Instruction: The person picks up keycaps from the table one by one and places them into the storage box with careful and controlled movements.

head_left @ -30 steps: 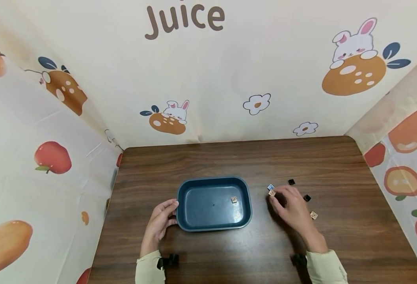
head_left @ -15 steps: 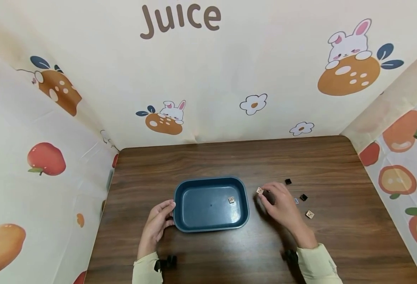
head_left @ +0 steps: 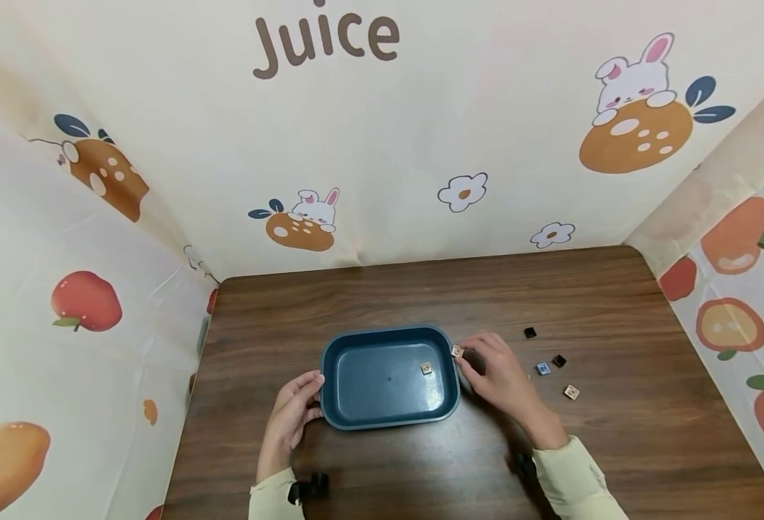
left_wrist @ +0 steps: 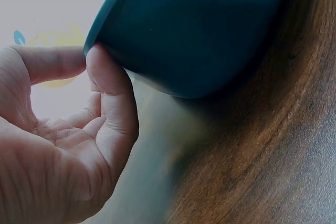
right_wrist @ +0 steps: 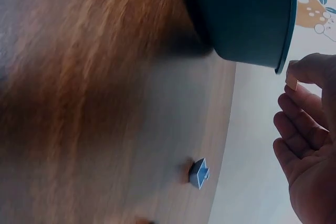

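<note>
A dark blue-green plastic tray [head_left: 362, 390] stands on the wooden table with one beige keycap [head_left: 426, 368] lying in it. My left hand [head_left: 287, 413] pinches the tray's left rim between thumb and finger; the left wrist view shows this grip close up. At the opposite rim, my right hand [head_left: 495, 379] holds another small beige keycap [head_left: 458, 352] between thumb and index finger. In the right wrist view that keycap [right_wrist: 292, 81] is just beyond the tray's edge, partly covered by the fingertips. The other right fingers are loosely bent.
To the right of my right hand lie a blue keycap [head_left: 543, 368], black keycaps [head_left: 560, 360] and a beige keycap [head_left: 572, 392]. A small light edge shows beside the right hand, too hidden to tell. Printed cloth walls [head_left: 388, 180] border the table.
My right hand has moved left with the beige keycap from the loose pieces to the tray's right rim, uncovering the blue keycap. My left hand stays on the tray.
</note>
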Motion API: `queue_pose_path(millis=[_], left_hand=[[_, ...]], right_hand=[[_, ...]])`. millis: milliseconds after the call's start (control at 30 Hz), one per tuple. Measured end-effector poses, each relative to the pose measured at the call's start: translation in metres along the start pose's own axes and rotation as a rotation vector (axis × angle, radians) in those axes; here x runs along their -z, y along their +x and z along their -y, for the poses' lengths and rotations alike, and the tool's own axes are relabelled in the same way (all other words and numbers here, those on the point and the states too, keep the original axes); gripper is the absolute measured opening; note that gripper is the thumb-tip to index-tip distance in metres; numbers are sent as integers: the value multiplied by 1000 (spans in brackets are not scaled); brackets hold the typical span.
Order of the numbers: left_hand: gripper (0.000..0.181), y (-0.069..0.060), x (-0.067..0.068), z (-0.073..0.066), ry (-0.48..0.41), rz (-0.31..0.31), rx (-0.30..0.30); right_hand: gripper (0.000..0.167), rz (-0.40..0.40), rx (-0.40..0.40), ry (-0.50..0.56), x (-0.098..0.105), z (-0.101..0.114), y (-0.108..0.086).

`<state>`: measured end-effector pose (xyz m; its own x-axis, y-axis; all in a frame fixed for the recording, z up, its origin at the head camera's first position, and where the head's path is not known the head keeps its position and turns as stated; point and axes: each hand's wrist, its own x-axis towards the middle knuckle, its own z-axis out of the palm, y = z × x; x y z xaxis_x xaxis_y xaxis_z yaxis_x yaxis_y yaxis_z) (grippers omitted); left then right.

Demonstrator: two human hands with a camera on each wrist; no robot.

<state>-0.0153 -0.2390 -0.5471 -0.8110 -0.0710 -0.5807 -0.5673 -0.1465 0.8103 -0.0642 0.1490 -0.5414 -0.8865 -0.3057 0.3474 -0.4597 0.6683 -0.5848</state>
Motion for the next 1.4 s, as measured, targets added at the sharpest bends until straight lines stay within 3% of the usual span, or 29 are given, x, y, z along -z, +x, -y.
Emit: queue_pose_path(millis=[400, 833, 1400], left_hand=[[31, 0, 1, 1, -46, 8, -5], [37, 2, 0, 3, -33, 2, 2], [31, 3, -1, 4, -44, -2, -2]], right_hand=[[22, -10, 93, 18, -9, 10, 11], [22, 51, 123, 23, -18, 17, 14], [20, 129, 147, 38, -31, 30, 18]])
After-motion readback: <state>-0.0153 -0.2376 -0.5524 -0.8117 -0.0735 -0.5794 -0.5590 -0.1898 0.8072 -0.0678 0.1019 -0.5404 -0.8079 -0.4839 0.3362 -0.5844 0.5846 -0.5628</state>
